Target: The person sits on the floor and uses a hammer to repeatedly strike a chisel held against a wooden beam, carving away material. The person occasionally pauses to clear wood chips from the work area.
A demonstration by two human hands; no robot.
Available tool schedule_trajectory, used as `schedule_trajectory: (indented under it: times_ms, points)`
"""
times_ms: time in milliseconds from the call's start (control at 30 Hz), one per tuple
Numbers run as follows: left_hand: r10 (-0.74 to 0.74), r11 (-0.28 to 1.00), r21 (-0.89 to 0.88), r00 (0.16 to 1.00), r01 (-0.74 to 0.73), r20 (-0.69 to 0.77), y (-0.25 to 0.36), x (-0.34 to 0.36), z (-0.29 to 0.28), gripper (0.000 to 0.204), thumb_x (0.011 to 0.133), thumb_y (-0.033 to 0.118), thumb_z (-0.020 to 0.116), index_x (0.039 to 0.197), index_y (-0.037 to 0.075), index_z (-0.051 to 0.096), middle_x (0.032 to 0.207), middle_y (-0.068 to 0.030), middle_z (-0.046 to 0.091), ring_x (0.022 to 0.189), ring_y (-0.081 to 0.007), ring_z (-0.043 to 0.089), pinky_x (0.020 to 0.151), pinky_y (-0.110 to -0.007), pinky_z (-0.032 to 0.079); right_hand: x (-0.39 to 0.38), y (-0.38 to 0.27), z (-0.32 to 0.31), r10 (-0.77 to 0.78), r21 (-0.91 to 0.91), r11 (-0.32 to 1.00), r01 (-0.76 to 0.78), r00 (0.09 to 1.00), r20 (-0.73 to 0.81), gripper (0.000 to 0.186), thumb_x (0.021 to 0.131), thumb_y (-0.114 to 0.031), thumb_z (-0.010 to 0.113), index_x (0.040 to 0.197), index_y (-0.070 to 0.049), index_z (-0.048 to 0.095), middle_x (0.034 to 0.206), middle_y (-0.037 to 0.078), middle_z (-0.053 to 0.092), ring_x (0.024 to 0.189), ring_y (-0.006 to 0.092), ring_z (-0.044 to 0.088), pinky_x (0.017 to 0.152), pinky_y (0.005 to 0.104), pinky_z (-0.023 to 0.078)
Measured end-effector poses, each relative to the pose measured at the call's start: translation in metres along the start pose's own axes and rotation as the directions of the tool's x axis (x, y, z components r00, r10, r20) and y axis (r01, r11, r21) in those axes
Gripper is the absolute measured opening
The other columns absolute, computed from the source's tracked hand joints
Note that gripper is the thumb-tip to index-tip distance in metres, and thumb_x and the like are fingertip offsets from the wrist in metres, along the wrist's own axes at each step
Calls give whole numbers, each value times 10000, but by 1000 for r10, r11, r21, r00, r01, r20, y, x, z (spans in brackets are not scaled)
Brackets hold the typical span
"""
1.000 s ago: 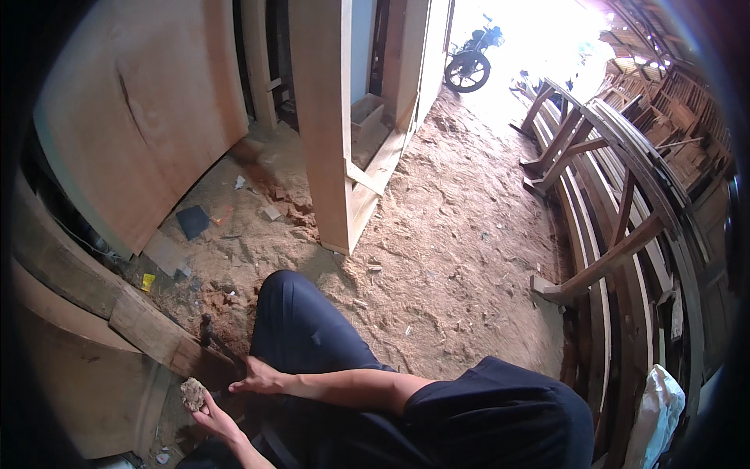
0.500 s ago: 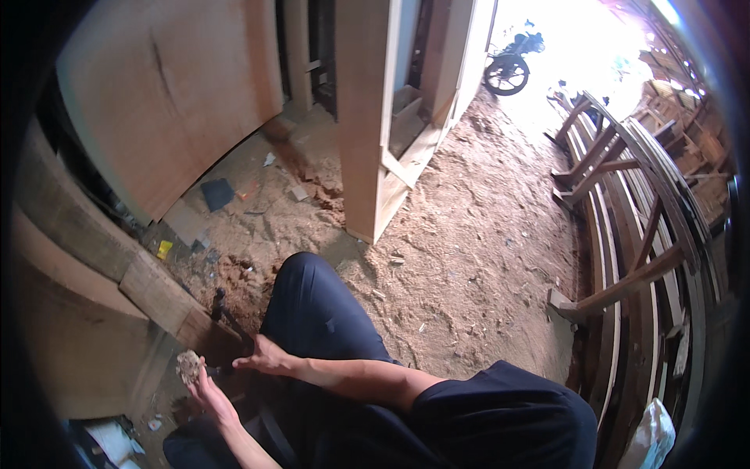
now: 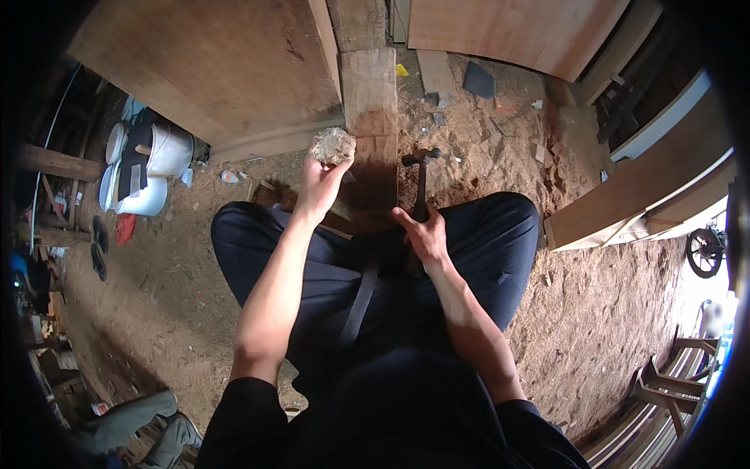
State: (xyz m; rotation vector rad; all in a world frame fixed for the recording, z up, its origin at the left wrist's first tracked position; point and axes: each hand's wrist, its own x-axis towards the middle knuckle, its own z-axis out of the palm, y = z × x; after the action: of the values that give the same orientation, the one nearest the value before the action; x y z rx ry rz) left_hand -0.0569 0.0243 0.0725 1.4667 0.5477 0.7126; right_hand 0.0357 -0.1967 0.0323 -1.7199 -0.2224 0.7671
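Note:
My left hand (image 3: 319, 185) is closed round a rough, rounded lump (image 3: 333, 146), pale on top with brown, crumbly edges; its material is unclear. It is held up beside the near end of a thick wooden beam (image 3: 372, 94). To the right, my right hand (image 3: 428, 236) wraps round the handle of a hammer (image 3: 421, 180), thumb pointing left. The dark hammer head points away from me, above the sawdust just right of the beam. Part of the handle is hidden by the hand. Both hands are over my folded legs in dark trousers.
Large wooden panels (image 3: 211, 70) stand ahead. White buckets (image 3: 169, 152) and dark sandals (image 3: 99, 246) are at left. A wooden frame (image 3: 648, 195) is at right, with a motorcycle (image 3: 705, 252) beyond. Stacked timber (image 3: 664, 426) lies lower right; another person's trousered leg (image 3: 141, 414) shows lower left.
The view has swung left, bringing the buckets and sandals in. My left hand still holds the lump, and my right hand still holds the hammer.

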Motion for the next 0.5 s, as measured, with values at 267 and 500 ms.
schedule_trajectory:
  times_ms: [267, 500]
  points:
    - [-53, 989, -143, 998, 48, -32, -18, 21, 16, 338, 959, 69, 749, 1262, 67, 599, 1188, -11, 687, 1114, -125, 634, 1018, -311, 499, 4, -5, -1, 37, 0, 999, -37, 999, -26, 402, 891, -312, 884, 1052, -4, 681, 800, 14, 688, 497, 82, 555, 493, 253, 439]
    - [-40, 999, -24, 995, 42, 88, -24, 23, 13, 255, 949, 123, 785, 1180, 25, 737, 1148, -24, 761, 1070, -105, 669, 971, -305, 532, 14, 3, -1, 76, -39, 996, -77, 997, -32, 547, 869, -372, 891, 1154, 37, 667, 786, 36, 675, 526, 87, 561, 511, 258, 461]
